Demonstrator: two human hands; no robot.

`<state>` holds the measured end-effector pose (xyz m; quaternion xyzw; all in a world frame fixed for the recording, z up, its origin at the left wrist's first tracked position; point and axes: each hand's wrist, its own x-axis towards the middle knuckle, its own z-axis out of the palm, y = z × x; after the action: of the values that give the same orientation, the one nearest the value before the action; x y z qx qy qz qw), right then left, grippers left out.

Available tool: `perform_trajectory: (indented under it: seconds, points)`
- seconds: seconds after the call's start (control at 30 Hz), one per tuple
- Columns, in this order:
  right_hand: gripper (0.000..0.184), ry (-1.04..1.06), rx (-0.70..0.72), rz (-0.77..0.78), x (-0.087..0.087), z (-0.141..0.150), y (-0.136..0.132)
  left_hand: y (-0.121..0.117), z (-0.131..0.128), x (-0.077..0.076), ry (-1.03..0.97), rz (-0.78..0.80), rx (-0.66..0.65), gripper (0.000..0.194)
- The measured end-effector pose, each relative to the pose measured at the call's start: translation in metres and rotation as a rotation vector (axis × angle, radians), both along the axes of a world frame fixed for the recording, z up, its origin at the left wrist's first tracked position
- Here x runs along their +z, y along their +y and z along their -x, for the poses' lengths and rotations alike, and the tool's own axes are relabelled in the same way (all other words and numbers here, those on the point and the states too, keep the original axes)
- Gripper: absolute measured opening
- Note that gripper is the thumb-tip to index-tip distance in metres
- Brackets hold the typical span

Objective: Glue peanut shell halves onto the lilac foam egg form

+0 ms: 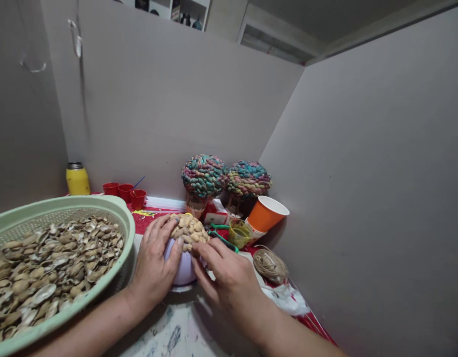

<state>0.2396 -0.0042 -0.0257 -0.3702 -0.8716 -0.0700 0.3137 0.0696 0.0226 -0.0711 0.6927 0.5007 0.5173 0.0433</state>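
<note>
A purple ball (184, 270) sits low in front of me, its upper part covered with overlapping tan peanut shells (190, 229). My left hand (158, 253) wraps round the ball's left side, its fingertips on the shells and its thumb at the front. At the lower right edge of the shell layer, the fingers of my right hand (223, 265) pinch together on a peanut shell against the ball; my own fingers mostly cover that shell. Beneath the ball shows part of a round, shiny base (182, 287).
A green plastic basket (129, 223) full of peanut-shell halves stands at left. Behind are red cups (138, 199), a yellow bottle (78, 179) and two colourful shell-covered balls (204, 176) on stands. Rightward lie an orange paper cup (266, 215), a yellowish cup (239, 234) and twine (270, 266). Grey panels surround the table.
</note>
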Motion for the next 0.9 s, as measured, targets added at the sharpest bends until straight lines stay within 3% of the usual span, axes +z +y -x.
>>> perform_trajectory:
  seconds: [0.6,0.9]
  points:
    - [0.013,0.106,0.1,0.014,-0.011,-0.001,0.006,-0.002,0.0,0.001,-0.005,0.018,-0.01,0.038]
    - [0.022,0.119,0.202,-0.145,-0.021,-0.013,0.014,-0.003,0.0,0.004,0.04,0.031,-0.023,0.048]
